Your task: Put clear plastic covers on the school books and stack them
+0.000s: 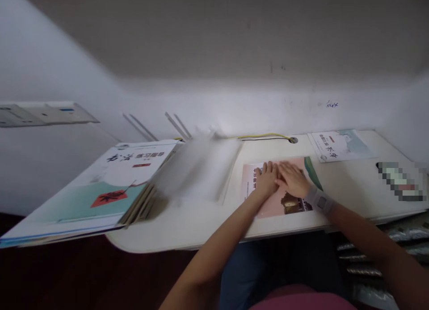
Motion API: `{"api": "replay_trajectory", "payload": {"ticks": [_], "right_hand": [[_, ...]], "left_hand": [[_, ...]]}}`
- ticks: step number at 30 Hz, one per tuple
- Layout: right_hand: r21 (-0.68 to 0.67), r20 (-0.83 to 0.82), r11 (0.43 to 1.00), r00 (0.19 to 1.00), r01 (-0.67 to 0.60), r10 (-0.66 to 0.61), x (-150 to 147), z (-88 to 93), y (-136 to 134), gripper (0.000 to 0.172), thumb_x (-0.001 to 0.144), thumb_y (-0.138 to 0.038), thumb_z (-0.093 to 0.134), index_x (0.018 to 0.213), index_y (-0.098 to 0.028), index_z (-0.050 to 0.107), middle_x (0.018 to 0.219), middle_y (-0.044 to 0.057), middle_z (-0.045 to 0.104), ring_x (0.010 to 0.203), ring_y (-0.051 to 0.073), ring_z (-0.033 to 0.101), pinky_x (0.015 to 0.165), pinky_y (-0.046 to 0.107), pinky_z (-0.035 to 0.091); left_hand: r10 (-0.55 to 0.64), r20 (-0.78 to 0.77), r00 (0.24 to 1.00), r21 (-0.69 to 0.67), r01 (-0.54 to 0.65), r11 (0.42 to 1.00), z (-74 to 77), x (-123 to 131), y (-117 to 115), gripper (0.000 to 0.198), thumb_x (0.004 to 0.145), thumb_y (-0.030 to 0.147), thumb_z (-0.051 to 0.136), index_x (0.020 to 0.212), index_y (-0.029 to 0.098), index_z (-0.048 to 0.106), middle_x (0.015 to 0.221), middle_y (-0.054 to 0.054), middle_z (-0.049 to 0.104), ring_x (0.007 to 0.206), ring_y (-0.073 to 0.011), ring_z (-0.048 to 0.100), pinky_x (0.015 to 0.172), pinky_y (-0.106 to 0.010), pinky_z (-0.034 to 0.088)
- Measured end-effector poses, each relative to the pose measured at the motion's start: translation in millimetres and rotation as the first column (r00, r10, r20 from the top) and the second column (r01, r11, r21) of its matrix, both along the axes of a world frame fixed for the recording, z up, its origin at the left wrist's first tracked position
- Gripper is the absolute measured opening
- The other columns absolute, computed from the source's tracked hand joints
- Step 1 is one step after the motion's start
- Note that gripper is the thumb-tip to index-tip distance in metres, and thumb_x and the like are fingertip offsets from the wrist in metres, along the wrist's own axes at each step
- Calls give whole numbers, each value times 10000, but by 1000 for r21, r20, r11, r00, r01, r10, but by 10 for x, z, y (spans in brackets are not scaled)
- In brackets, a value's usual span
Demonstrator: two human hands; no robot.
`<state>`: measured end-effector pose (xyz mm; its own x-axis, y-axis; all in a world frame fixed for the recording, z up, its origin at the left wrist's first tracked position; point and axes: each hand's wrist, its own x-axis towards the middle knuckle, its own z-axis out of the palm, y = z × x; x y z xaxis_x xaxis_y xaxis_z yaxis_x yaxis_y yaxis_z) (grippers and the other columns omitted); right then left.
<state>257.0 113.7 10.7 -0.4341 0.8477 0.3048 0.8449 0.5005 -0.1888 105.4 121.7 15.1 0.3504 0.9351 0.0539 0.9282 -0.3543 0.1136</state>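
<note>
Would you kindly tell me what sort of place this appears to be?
Probably an indoor study or work corner: a white table against a wall, a stack of booklets, and what looks like a socket panel.

"书法" on the left booklet point(82, 202) and the right booklet point(342, 145)

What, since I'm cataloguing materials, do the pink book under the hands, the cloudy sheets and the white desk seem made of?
Pink book: likely printed paper or card, from its flat artwork; sheen unclear. Cloudy sheets: probably thin, translucent plastic, whitish, though blur leaves that open. White desk: smooth, perhaps laminated board, judging by its even surface.
</note>
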Motion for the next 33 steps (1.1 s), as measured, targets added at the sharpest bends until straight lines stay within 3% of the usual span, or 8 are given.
{"api": "replay_trajectory", "payload": {"ticks": [5,10,13,15,17,21,26,33], "right_hand": [[-35,150,983,974,178,-171,226,-165,55,536,919,-434,352,1344,-116,425,1435,159,373,1326,310,312,1044,492,263],[-1,175,967,952,256,-252,549,-21,123,486,911,-406,393,1272,-95,493,1354,212,461,1241,338,417,994,532,289],[11,163,981,968,192,-191,345,95,226,376,928,-337,360,1134,-121,590,1192,199,594,1137,307,511,1017,547,239],[7,157,995,983,100,-100,134,114,325,359,942,-312,327,1134,-160,589,1192,142,607,1139,242,515,1042,452,258],[-5,154,1000,988,12,-11,-19,72,417,354,944,-297,327,1182,-180,563,1257,88,578,1173,180,491,1039,338,291],[-9,136,1000,991,4,-3,3,-81,518,380,927,-235,337,1240,-127,524,1341,94,511,1248,188,431,1040,332,306],[-7,100,998,993,63,-62,164,-155,519,391,913,-217,336,1240,-116,525,1347,116,501,1266,223,419,1031,382,315],[-7,73,997,994,80,-79,124,-161,525,388,910,-233,350,1240,-125,521,1345,117,504,1264,225,420,1027,398,307]], "left_hand": [[102,48,994,38,-103,994,-78,-290,116,574,919,447,227,1401,160,345,1476,-135,306,1348,-337,252,1057,-551,203],[318,43,947,111,-320,941,-62,-576,84,625,910,476,246,1363,69,387,1444,-234,312,1344,-379,237,1046,-565,206],[158,37,987,143,-162,976,-32,-394,49,607,916,470,249,1373,94,379,1467,-207,284,1367,-352,198,1076,-534,171],[-1,43,999,109,-3,994,-29,-237,68,572,922,463,236,1393,162,357,1482,-147,287,1373,-326,201,1077,-530,179],[-39,79,996,62,34,997,-41,-157,122,541,922,442,250,1389,191,363,1473,-111,322,1366,-298,233,1079,-513,193],[140,190,972,59,-153,986,-83,-300,247,501,911,361,300,1336,125,423,1422,-142,398,1330,-270,310,1085,-446,218],[365,315,876,60,-402,914,-92,-549,298,532,875,279,352,1298,-41,387,1366,-306,376,1316,-360,298,1050,-507,236],[434,581,688,-59,-496,866,-48,-679,344,510,851,208,354,1330,32,357,1183,-207,576,1116,-258,543,929,-360,420]]}}
